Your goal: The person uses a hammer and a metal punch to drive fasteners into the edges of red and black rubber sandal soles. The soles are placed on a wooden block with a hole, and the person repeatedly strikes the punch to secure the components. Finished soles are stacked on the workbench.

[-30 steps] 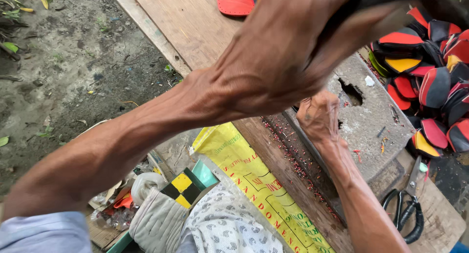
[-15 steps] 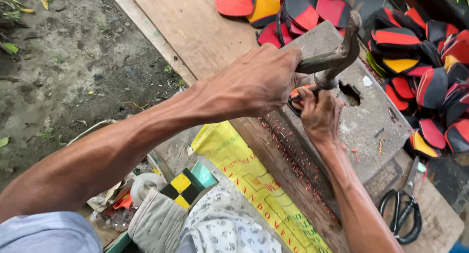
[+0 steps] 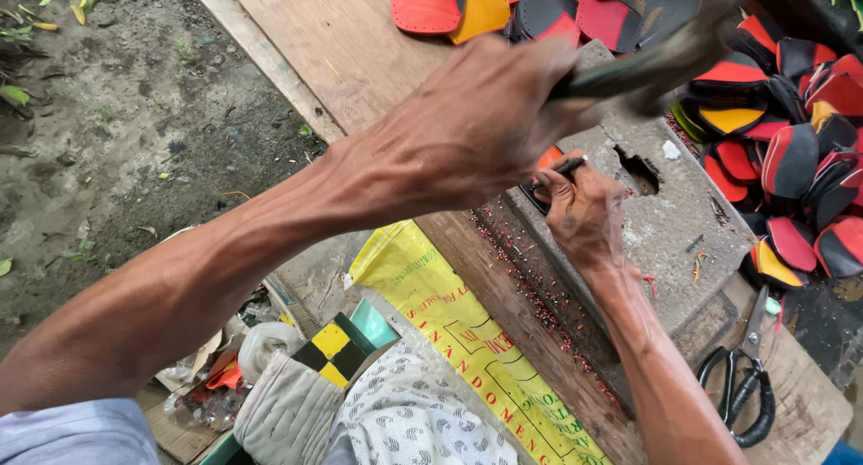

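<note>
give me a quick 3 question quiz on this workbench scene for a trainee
1. True or false: the left hand grips a raised hammer above the grey block.
2. Multiple choice: where do the black-handled scissors lie? A) on the dirt ground B) on the wooden bench near the block's lower right corner C) on the pile of leather pieces
3. Fill in: the right hand holds a thin dark ____ upright on a red and black piece on the block.

Key
1. True
2. B
3. punch (a slim metal tool; its tip is hidden by the fingers)
</note>
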